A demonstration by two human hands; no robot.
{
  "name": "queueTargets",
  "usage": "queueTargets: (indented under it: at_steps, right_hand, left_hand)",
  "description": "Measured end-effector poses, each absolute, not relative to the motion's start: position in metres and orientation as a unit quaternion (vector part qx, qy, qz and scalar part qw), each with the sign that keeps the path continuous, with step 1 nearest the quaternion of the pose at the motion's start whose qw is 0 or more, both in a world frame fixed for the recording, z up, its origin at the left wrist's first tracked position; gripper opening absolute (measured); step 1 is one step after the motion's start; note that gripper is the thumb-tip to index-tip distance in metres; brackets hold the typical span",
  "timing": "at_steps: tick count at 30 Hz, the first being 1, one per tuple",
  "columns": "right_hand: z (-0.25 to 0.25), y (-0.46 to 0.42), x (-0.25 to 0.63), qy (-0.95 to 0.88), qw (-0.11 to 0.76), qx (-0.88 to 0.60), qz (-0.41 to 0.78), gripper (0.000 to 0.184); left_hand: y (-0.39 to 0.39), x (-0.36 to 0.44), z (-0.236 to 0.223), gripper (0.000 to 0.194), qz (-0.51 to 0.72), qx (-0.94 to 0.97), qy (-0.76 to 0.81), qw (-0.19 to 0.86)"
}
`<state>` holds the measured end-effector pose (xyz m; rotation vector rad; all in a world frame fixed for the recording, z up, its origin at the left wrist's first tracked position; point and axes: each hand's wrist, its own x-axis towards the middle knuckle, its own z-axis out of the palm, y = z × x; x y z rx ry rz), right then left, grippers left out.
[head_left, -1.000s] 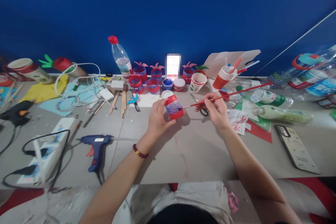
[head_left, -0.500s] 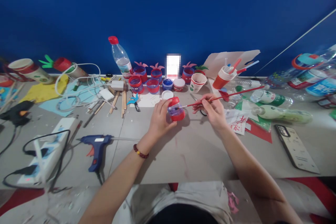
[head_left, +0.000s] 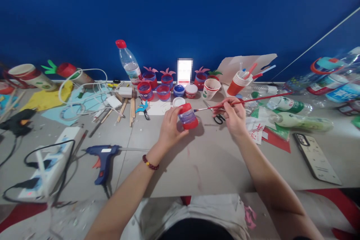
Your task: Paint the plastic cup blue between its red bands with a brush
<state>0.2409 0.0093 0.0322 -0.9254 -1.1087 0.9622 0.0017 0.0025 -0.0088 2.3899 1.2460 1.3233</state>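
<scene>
My left hand (head_left: 170, 126) grips a small cup (head_left: 188, 116) painted red at both ends with a bluish-purple band between, tilted on its side above the table. In my right hand (head_left: 234, 114) is a thin red paintbrush (head_left: 253, 99), pinched near its lower part. The dark bristle tip is just right of the cup, apart from it by a small gap. Behind the cup stand an open jar of blue paint (head_left: 179, 90), a white-lidded jar (head_left: 191, 90) and a round white lid (head_left: 179, 101). Scissors (head_left: 218, 119) lie partly under my right hand.
Several red-and-blue painted cups (head_left: 163, 92) line the back by the blue wall. A blue glue gun (head_left: 104, 159) and a power strip (head_left: 53, 161) lie left. At right are a phone (head_left: 317, 159), plastic bottles (head_left: 291, 105) and paper cups (head_left: 239, 83).
My right hand has drawn the paintbrush to the right, so its tip has left the cup's side. The cup has turned slightly in my left hand, showing more of the purple band.
</scene>
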Motion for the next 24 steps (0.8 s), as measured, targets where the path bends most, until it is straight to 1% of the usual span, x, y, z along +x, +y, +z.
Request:
queueTargets:
  at_steps: [5, 9, 14, 16, 20, 24]
  right_hand:
    - [0.029, 0.003, 0.23, -0.519, 0.62, -0.383, 0.447, 0.026]
    - [0.035, 0.002, 0.226, -0.551, 0.615, -0.378, 0.419, 0.027]
    - [0.036, 0.007, 0.235, -0.545, 0.626, -0.401, 0.387, 0.027]
    - [0.034, 0.009, 0.239, -0.539, 0.634, -0.413, 0.37, 0.026]
    - [0.029, 0.011, 0.241, -0.514, 0.657, -0.422, 0.355, 0.021]
    - [0.026, 0.009, 0.239, -0.54, 0.628, -0.433, 0.356, 0.024]
  left_hand:
    - [0.001, 0.004, -0.007, 0.077, 0.416, 0.81, 0.407, 0.068]
    - [0.001, 0.005, -0.009, 0.077, 0.415, 0.813, 0.402, 0.068]
    - [0.002, 0.004, -0.01, 0.078, 0.436, 0.802, 0.4, 0.079]
    - [0.003, 0.003, -0.009, 0.079, 0.448, 0.792, 0.402, 0.101]
    - [0.004, 0.004, -0.008, 0.076, 0.473, 0.758, 0.408, 0.185]
    - [0.003, 0.006, -0.008, 0.078, 0.503, 0.721, 0.392, 0.273]
